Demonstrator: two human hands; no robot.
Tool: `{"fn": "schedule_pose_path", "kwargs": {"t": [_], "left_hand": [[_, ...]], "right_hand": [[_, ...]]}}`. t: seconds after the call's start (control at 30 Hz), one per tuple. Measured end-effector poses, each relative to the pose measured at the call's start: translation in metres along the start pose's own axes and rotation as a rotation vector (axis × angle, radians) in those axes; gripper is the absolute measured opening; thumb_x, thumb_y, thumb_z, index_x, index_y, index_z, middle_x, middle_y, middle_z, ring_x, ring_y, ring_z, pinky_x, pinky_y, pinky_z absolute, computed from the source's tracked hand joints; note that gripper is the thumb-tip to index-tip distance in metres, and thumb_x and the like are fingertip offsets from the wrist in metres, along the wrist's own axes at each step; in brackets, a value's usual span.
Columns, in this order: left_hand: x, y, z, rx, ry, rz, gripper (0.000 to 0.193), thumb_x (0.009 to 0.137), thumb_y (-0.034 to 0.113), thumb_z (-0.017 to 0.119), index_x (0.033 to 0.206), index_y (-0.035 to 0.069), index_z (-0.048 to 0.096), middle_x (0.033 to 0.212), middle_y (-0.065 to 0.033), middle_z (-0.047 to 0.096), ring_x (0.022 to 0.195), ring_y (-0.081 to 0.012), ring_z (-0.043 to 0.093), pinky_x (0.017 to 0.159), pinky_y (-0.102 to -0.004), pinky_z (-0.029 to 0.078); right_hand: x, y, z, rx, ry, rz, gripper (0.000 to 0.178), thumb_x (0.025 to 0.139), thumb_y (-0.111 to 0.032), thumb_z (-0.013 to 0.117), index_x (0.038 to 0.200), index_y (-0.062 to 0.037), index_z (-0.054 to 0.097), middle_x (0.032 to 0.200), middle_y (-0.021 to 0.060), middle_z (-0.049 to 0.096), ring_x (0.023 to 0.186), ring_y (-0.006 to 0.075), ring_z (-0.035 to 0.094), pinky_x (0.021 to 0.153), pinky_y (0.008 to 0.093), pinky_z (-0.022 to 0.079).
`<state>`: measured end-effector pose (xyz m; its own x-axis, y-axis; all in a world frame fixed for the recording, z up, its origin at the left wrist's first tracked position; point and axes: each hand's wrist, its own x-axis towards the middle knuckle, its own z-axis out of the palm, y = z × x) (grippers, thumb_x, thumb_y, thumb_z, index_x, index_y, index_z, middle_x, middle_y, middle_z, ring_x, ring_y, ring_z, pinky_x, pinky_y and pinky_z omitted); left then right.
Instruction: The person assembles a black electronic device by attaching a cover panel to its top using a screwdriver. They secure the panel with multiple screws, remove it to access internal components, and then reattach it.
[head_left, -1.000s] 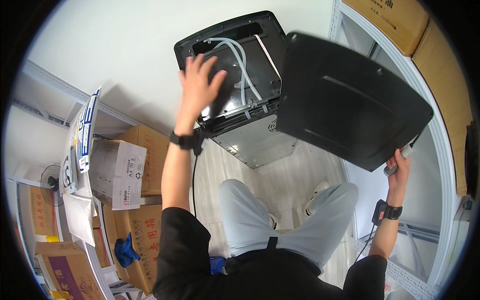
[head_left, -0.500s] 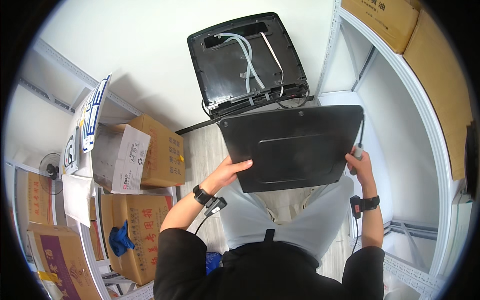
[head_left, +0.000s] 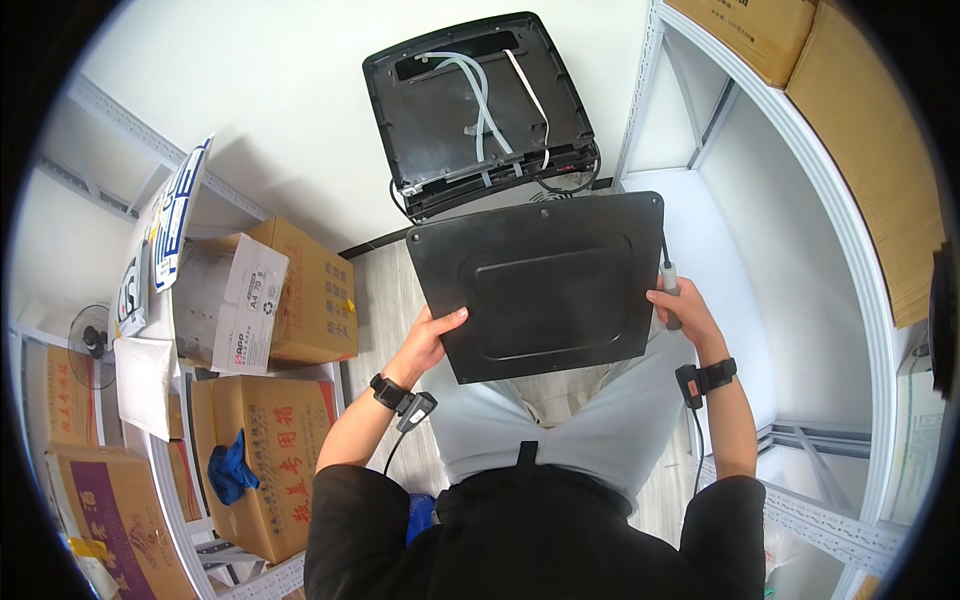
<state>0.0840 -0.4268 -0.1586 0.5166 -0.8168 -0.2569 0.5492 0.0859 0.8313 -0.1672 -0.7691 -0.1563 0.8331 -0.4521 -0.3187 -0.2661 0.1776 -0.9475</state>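
A flat black panel (head_left: 552, 295) with a raised rectangular outline and holes near its upper corners is held tilted above my lap. My left hand (head_left: 430, 338) is closed on its left edge, thumb on the face. At the right edge my right hand (head_left: 690, 312) grips the panel and also a screwdriver (head_left: 670, 275) with a grey handle, its thin shaft pointing up. Beyond the panel stands an opened black appliance housing (head_left: 490, 110), leaning by the white wall. Two pale tubes (head_left: 484, 100) and a flat white cable (head_left: 530, 95) hang inside it. The panel hides its lower part.
On the left, metal shelving holds cardboard boxes (head_left: 315, 300), a white padded packet (head_left: 146, 385), a blue cloth (head_left: 233, 472) and a small fan (head_left: 92, 342). A white shelf rack (head_left: 800, 150) with large cartons (head_left: 870, 170) curves along the right. Cables run from bands on both my wrists.
The panel has turned to lie more level and shifted left in view, both hands moving with it. The housing and shelves appear slightly farther up and left as the view shifted.
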Motion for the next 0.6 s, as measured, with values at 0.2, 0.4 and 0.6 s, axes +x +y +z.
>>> {"fn": "schedule_pose_path", "kwargs": {"t": [0.2, 0.4, 0.6], "left_hand": [[-0.001, 0.009, 0.012, 0.028, 0.028, 0.015, 0.031, 0.087, 0.01, 0.065, 0.115, 0.001, 0.055, 0.109, -0.0067, 0.061, 0.099, -0.0165, 0.06, 0.088, -0.0308, 0.048], [-0.011, 0.006, 0.037, 0.391, 0.018, 0.169, 0.022, 0.088, 0.018, 0.066, 0.1, 0.0, 0.062, 0.092, -0.0001, 0.062, 0.086, -0.0079, 0.055, 0.076, -0.0246, 0.046], [-0.016, 0.007, 0.069, 0.813, -0.078, 0.278, 0.027, 0.091, 0.022, 0.063, 0.095, -0.004, 0.063, 0.067, -0.0016, 0.057, 0.063, -0.0069, 0.046, 0.056, -0.0271, 0.04]], "right_hand": [[0.006, 0.004, -0.003, -0.02, -0.015, -0.017, 0.016, 0.079, -0.013, 0.067, 0.081, -0.0074, 0.052, 0.065, -0.0024, 0.05, 0.055, 0.0066, 0.047, 0.05, 0.0234, 0.037], [0.025, 0.024, 0.002, 0.005, 0.124, -0.005, 0.013, 0.078, -0.011, 0.066, 0.083, -0.0074, 0.054, 0.068, -0.0007, 0.054, 0.057, 0.0076, 0.051, 0.051, 0.0237, 0.04], [0.047, 0.047, 0.009, 0.064, 0.354, -0.001, 0.014, 0.077, -0.014, 0.065, 0.087, -0.0088, 0.057, 0.072, -0.0007, 0.057, 0.061, 0.008, 0.055, 0.051, 0.0236, 0.041]]}}
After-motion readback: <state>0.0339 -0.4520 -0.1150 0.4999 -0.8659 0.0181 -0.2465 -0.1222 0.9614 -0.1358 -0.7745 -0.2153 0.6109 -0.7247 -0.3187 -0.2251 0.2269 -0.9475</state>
